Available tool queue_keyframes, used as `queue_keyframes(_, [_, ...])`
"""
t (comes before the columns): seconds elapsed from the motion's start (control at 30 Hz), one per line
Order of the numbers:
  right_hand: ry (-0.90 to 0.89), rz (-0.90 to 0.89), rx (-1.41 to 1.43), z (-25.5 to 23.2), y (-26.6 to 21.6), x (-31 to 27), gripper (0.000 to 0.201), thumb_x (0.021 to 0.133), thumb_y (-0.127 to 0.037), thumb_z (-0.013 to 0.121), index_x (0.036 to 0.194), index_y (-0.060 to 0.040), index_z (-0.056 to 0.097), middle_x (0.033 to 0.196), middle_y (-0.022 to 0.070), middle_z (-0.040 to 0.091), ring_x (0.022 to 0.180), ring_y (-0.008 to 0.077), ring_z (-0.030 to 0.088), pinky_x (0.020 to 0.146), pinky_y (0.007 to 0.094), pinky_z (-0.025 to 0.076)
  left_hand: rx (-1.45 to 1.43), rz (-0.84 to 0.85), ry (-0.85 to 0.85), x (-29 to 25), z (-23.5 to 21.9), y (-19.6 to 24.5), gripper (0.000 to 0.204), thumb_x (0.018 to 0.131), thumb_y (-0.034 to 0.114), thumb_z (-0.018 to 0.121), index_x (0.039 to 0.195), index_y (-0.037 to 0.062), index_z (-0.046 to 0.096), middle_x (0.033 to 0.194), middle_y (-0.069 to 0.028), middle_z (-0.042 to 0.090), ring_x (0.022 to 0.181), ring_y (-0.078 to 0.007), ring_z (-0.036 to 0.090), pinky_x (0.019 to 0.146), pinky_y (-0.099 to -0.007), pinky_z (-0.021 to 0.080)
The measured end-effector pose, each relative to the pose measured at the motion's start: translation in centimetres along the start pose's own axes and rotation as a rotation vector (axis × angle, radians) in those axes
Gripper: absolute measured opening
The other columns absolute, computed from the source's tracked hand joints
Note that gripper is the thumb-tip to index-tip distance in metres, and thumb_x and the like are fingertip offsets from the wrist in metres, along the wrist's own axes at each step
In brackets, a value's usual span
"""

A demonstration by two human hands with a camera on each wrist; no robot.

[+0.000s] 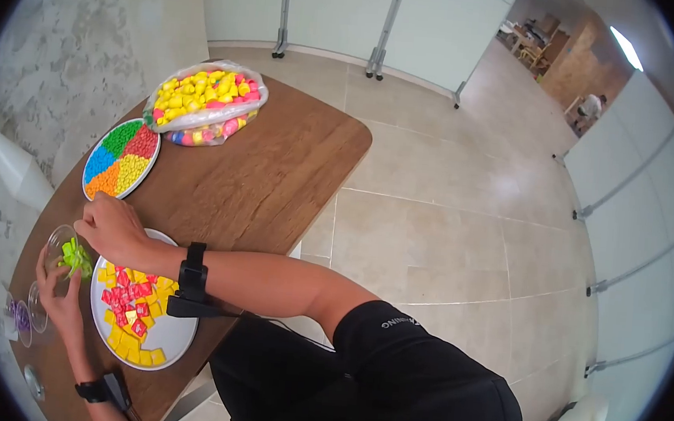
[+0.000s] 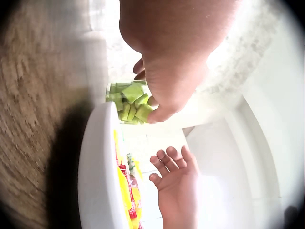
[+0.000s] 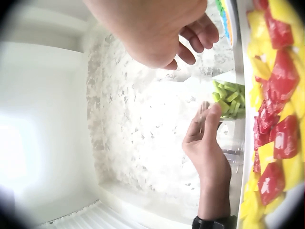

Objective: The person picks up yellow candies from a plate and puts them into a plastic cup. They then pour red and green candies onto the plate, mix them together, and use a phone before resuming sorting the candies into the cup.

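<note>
A clear cup of green pieces [image 1: 75, 256] stands beside the white plate [image 1: 176, 348] of yellow and red wrapped pieces. My left hand [image 1: 62, 300] grips the cup, thumb and fingers round its side; the left wrist view shows the thumb against the green pieces [image 2: 129, 101]. Above the cup and the plate's far edge hangs my right hand [image 1: 113, 232], apart from both. In the right wrist view the right hand's fingers [image 3: 199, 36] are loosely curled, with nothing seen between them.
A round tray [image 1: 155, 157] of small pieces sorted by colour lies beyond my right hand. Behind it stands a plastic bag [image 1: 203, 101] of yellow and pink items. Other clear cups [image 1: 24, 324] stand by the wall, near my left hand.
</note>
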State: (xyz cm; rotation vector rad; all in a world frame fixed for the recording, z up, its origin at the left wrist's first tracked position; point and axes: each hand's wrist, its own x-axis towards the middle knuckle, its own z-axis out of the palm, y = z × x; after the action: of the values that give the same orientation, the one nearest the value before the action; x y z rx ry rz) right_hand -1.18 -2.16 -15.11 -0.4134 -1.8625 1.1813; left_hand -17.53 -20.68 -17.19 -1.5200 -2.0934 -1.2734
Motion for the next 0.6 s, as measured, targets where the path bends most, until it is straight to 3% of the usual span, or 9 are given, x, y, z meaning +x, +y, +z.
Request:
queue_keyframes(0.07, [0.085, -0.081, -0.032, 0.5, 0.3, 0.2, 0.028, 0.088, -0.027, 0.07, 0.079, -0.0004, 0.067, 0.088, 0.0214, 0.065, 0.084, 0.041, 0.066, 0.075, 0.0505, 0.051, 0.133, 0.095, 0.06, 0.4, -1.0, 2.6, 0.021, 0.08, -0.005, 0.078, 0.094, -0.0007, 0.063, 0.155, -0.0189, 0.053, 0.133, -0.035, 0.059, 0.11, -0.0428, 0.047])
queue_keyframes(0.13, [-0.017, 0.065, -0.069, 0.2, 0.3, 0.3, 0.026, 0.089, -0.03, 0.071, 0.08, -0.0056, 0.07, 0.092, 0.0193, 0.068, 0.087, 0.0395, 0.068, 0.076, 0.0486, 0.053, 0.222, 0.207, 0.023, 1.3, -2.7, 5.4, 0.023, 0.077, -0.003, 0.08, 0.093, 0.0001, 0.063, 0.153, -0.0195, 0.055, 0.135, -0.0369, 0.058, 0.112, -0.0439, 0.046])
queue_keyframes(0.2, [-0.181, 0.312, -0.125, -1.8, -2.2, 0.4, 0.025, 0.093, -0.034, 0.071, 0.092, -0.0096, 0.076, 0.099, 0.0159, 0.074, 0.095, 0.0322, 0.073, 0.082, 0.0422, 0.056, 0.163, 0.117, 0.029, 1.3, -4.6, 8.5, 0.025, 0.074, 0.007, 0.085, 0.087, 0.0007, 0.064, 0.147, -0.0199, 0.061, 0.137, -0.0378, 0.057, 0.114, -0.0454, 0.043])
queue_keyframes(0.23, [-0.181, 0.12, 0.085, -1.5, 0.6, -0.1, 0.028, 0.097, -0.036, 0.071, 0.098, -0.0081, 0.075, 0.091, 0.0097, 0.074, 0.088, 0.024, 0.072, 0.079, 0.0386, 0.055, 0.125, 0.024, 0.018, 1.4, -5.8, 10.3, 0.028, 0.073, 0.013, 0.087, 0.083, 0.0011, 0.064, 0.144, -0.0179, 0.064, 0.133, -0.0353, 0.059, 0.111, -0.0435, 0.045])
queue_keyframes(0.27, [-0.098, -0.039, 0.117, -1.4, 1.3, -0.4, 0.028, 0.097, -0.036, 0.069, 0.092, -0.0093, 0.075, 0.085, 0.0109, 0.072, 0.079, 0.0249, 0.07, 0.072, 0.04, 0.054, 0.158, 0.058, 0.042, 1.0, -6.9, 10.4, 0.031, 0.072, 0.017, 0.089, 0.081, 0.0018, 0.064, 0.141, -0.0154, 0.066, 0.127, -0.0327, 0.062, 0.106, -0.0415, 0.048])
queue_keyframes(0.33, [-0.193, 0.142, -0.025, -2.5, -0.6, 0.1, 0.034, 0.098, -0.037, 0.072, 0.098, -0.003, 0.075, 0.088, 0.0116, 0.073, 0.084, 0.0213, 0.07, 0.075, 0.0371, 0.052, 0.131, 0.069, 0.069, 0.6, -9.6, 10.6, 0.032, 0.074, 0.02, 0.091, 0.078, 0.0025, 0.064, 0.133, -0.0131, 0.07, 0.114, -0.027, 0.068, 0.096, -0.0377, 0.052])
queue_keyframes(0.43, [-0.151, 0.0, -0.013, -1.6, 0.7, 1.0, 0.034, 0.097, -0.029, 0.07, 0.089, 0.0044, 0.073, 0.082, 0.0117, 0.068, 0.078, 0.0191, 0.063, 0.075, 0.0332, 0.048, 0.236, -0.108, 0.119, -0.3, -14.8, 10.3, 0.032, 0.075, 0.021, 0.092, 0.077, 0.0021, 0.066, 0.13, -0.0134, 0.071, 0.108, -0.0252, 0.07, 0.092, -0.0364, 0.054])
queue_keyframes(0.5, [-0.185, 0.058, 0.031, -1.5, 0.8, 0.2, 0.034, 0.097, -0.028, 0.07, 0.089, 0.0054, 0.073, 0.081, 0.0104, 0.067, 0.077, 0.017, 0.061, 0.074, 0.032, 0.047, 0.372, 0.018, 0.212, -0.4, -17.2, 8.9, 0.037, 0.073, 0.031, 0.093, 0.081, 0.0001, 0.073, 0.127, -0.0152, 0.072, 0.106, -0.0269, 0.072, 0.09, -0.0371, 0.055])
queue_keyframes(0.6, [-0.213, 0.085, 0.045, -1.1, 0.3, -0.1, 0.036, 0.097, -0.028, 0.07, 0.088, 0.0064, 0.072, 0.081, 0.0077, 0.065, 0.078, 0.0142, 0.059, 0.074, 0.0292, 0.046, 0.557, -0.039, 0.212, 0.4, -22.7, 6.2, 0.03, 0.079, 0.03, 0.087, 0.089, 0.0028, 0.078, 0.132, -0.0123, 0.071, 0.106, -0.0216, 0.067, 0.089, -0.0361, 0.051])
